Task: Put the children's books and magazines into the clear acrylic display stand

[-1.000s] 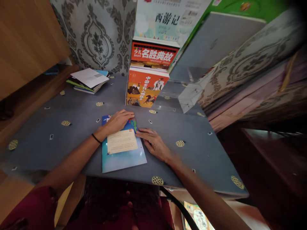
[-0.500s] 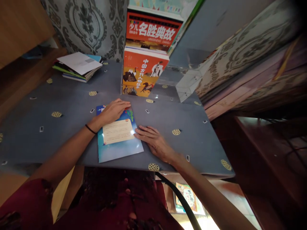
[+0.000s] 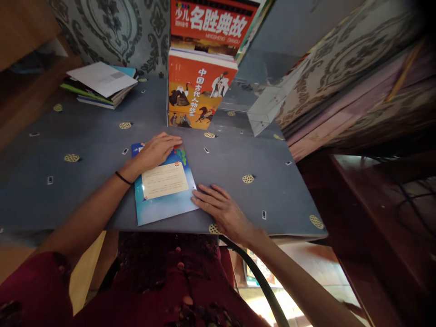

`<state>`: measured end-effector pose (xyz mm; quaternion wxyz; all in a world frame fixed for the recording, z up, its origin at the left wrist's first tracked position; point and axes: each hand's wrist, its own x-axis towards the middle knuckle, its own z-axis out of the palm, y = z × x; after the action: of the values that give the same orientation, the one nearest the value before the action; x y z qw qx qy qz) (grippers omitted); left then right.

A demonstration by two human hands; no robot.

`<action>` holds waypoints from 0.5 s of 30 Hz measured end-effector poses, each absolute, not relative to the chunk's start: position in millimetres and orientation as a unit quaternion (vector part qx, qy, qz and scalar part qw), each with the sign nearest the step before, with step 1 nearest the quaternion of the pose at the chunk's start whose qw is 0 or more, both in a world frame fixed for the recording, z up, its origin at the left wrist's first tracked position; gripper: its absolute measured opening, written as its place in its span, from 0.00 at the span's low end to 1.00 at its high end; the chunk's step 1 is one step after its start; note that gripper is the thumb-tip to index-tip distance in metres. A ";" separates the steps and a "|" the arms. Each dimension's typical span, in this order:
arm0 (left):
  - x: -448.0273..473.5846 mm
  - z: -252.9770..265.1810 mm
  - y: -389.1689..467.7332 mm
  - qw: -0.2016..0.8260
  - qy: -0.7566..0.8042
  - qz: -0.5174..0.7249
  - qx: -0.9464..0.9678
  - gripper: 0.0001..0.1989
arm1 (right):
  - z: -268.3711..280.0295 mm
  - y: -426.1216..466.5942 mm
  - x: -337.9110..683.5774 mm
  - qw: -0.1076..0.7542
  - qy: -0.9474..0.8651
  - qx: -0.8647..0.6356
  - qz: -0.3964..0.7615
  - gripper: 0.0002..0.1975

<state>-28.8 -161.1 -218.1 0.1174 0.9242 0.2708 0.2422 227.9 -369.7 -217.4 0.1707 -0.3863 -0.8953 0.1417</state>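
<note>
A thin blue booklet (image 3: 165, 202) with a cream text panel lies flat near the table's front edge. Across its upper part rests my left hand (image 3: 157, 152), palm down with fingers stretched toward the right. My right hand (image 3: 223, 206) lies on the tablecloth at the booklet's lower right, its fingertips touching or nearly touching that edge. Those fingers are extended and slightly spread. Neither hand grips anything. Beyond the booklet, an orange book (image 3: 200, 91) stands upright, with a red book (image 3: 211, 27) behind it.
A clear acrylic stand (image 3: 265, 111) is right of the upright books. Back left lies a stack of books and papers (image 3: 102, 84). Grey patterned cloth covers the table (image 3: 272, 200). A dark wooden piece of furniture (image 3: 368, 204) stands at the right, beyond the table's edge.
The view has shifted a little, so the table things sit slightly higher and further left. My right hand has slid slightly down along the booklet's right edge; my left hand stays on the booklet.
</note>
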 end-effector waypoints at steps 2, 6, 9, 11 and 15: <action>-28.9 -220.0 -159.4 0.112 0.268 0.242 0.926 0.18 | -217.6 -378.9 228.9 0.170 -0.892 -0.397 0.137 0.45; -29.3 -223.5 -157.2 0.104 0.270 0.240 0.927 0.18 | -213.7 -390.2 221.4 0.181 -0.885 -0.411 0.122 0.44; -29.6 -224.6 -157.2 0.106 0.270 0.234 0.928 0.18 | -204.4 -393.5 187.9 0.198 -0.895 -0.385 0.111 0.34; -29.7 -225.2 -157.3 0.108 0.271 0.235 0.927 0.18 | -198.4 -395.6 152.6 0.190 -0.917 -0.327 0.126 0.28; -29.7 -226.6 -156.5 0.113 0.273 0.242 0.924 0.18 | -198.6 -398.1 88.1 0.159 -0.943 -0.266 0.120 0.25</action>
<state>-29.7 -156.5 -226.6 0.1130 0.9241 0.2731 0.2422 88.1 -398.1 -198.6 0.1586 -0.2660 -0.9432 0.1204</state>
